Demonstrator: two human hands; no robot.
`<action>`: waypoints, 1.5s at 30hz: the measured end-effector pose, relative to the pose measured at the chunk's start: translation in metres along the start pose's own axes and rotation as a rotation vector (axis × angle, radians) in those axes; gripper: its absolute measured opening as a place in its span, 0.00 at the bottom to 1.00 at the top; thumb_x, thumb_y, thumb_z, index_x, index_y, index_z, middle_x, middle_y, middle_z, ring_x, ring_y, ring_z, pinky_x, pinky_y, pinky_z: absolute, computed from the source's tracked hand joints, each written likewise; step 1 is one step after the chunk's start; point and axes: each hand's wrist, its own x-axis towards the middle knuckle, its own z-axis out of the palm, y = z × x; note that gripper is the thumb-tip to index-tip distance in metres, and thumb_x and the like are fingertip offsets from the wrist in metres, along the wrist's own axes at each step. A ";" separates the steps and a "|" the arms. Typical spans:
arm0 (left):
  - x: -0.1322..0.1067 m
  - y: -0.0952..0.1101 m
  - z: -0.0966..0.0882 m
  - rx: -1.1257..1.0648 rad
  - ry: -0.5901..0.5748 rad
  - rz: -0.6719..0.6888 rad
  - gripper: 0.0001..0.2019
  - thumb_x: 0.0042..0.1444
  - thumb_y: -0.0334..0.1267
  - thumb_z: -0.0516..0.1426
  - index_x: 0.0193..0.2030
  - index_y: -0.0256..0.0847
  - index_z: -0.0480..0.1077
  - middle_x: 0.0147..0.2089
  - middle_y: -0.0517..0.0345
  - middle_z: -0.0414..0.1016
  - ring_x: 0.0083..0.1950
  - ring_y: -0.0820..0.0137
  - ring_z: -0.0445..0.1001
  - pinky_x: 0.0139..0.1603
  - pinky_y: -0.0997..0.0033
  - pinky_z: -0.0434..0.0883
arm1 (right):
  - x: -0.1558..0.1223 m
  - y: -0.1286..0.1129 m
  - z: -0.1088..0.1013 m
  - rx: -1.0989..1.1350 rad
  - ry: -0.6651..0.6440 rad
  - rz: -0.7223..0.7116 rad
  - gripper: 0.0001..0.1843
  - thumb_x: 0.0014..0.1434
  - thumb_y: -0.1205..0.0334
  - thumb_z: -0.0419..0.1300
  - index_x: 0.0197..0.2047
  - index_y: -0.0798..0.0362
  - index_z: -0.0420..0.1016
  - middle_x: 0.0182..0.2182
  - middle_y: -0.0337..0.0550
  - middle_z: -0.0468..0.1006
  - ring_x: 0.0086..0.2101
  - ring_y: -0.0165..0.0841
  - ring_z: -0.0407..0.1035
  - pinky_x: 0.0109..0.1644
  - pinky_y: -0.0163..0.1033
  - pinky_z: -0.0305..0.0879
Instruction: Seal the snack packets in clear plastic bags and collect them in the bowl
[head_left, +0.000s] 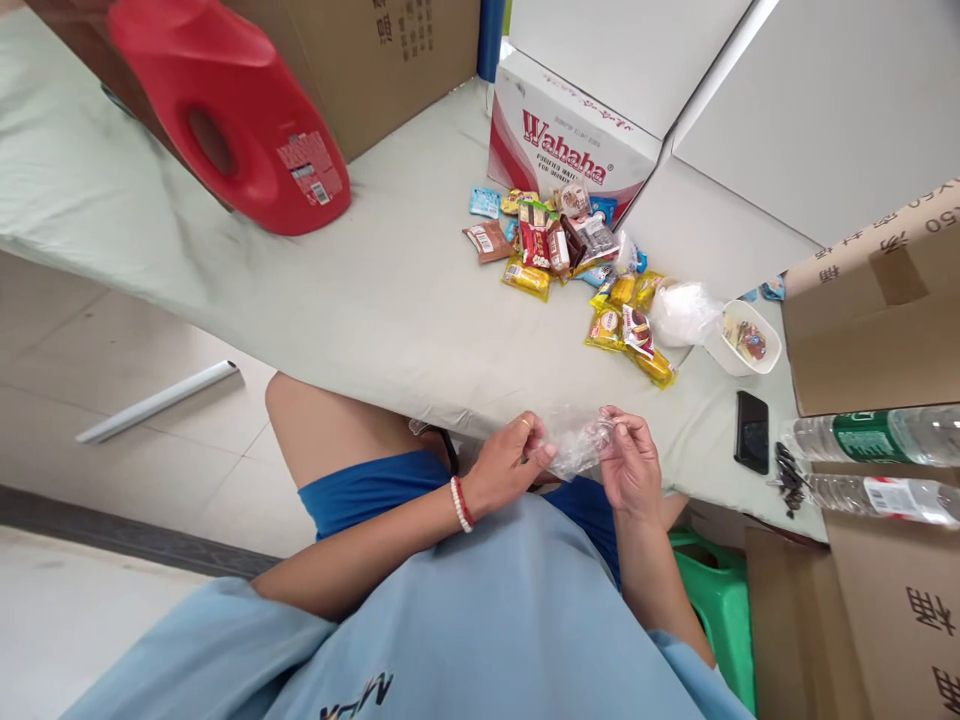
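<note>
Between my two hands stretches a clear plastic bag (574, 440), crumpled and see-through, just off the near edge of the table. My left hand (510, 462), with a red and white bracelet at its wrist, pinches the bag's left side. Fingers of my right hand (630, 462) are closed on its right side. Beyond them lies a pile of wrapped snacks (556, 240), with more yellow snack packets (630, 330) nearer to me. A bunched white plastic bag (684, 312) rests beside a white tub (744, 338) that has small packets in it.
A red detergent jug (247, 130) stands at the back left, a Wahaha carton (570, 130) behind the snacks. To the right are a black phone (751, 432), two plastic bottles (870, 436) and cardboard boxes (885, 300). A green stool (716, 590) is below.
</note>
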 end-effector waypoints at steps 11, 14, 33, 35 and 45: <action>0.031 -0.019 -0.012 -0.032 0.217 -0.116 0.04 0.52 0.30 0.60 0.33 0.42 0.70 0.40 0.58 0.71 0.42 0.67 0.71 0.43 0.68 0.68 | 0.000 -0.004 -0.003 -0.255 -0.038 -0.234 0.06 0.60 0.53 0.71 0.38 0.44 0.84 0.45 0.45 0.76 0.45 0.38 0.70 0.45 0.43 0.69; 0.029 -0.028 -0.025 -0.093 0.374 -0.137 0.02 0.54 0.32 0.59 0.34 0.42 0.70 0.40 0.58 0.71 0.41 0.68 0.71 0.42 0.69 0.68 | 0.006 0.003 -0.010 -0.286 -0.054 -0.128 0.08 0.60 0.51 0.71 0.39 0.45 0.84 0.34 0.40 0.75 0.31 0.32 0.65 0.37 0.40 0.64; 0.033 -0.056 -0.072 -0.426 0.286 -0.165 0.12 0.54 0.38 0.62 0.45 0.43 0.69 0.47 0.55 0.67 0.47 0.67 0.71 0.39 0.72 0.73 | 0.059 0.028 0.040 -0.497 0.015 0.143 0.22 0.50 0.43 0.74 0.38 0.52 0.81 0.31 0.39 0.77 0.28 0.29 0.63 0.31 0.35 0.60; 0.036 -0.059 -0.077 -0.497 0.334 -0.220 0.16 0.50 0.36 0.63 0.46 0.43 0.67 0.45 0.57 0.68 0.46 0.69 0.71 0.39 0.73 0.72 | 0.061 0.028 0.033 -0.463 0.110 0.123 0.22 0.50 0.43 0.74 0.36 0.52 0.80 0.27 0.36 0.75 0.25 0.27 0.58 0.28 0.35 0.55; 0.046 -0.055 -0.072 -0.555 0.377 -0.274 0.21 0.47 0.42 0.66 0.45 0.44 0.63 0.42 0.59 0.69 0.44 0.69 0.72 0.41 0.71 0.72 | 0.019 0.035 0.027 -0.883 -0.077 -0.350 0.28 0.56 0.46 0.71 0.57 0.45 0.77 0.58 0.51 0.74 0.58 0.48 0.66 0.63 0.55 0.65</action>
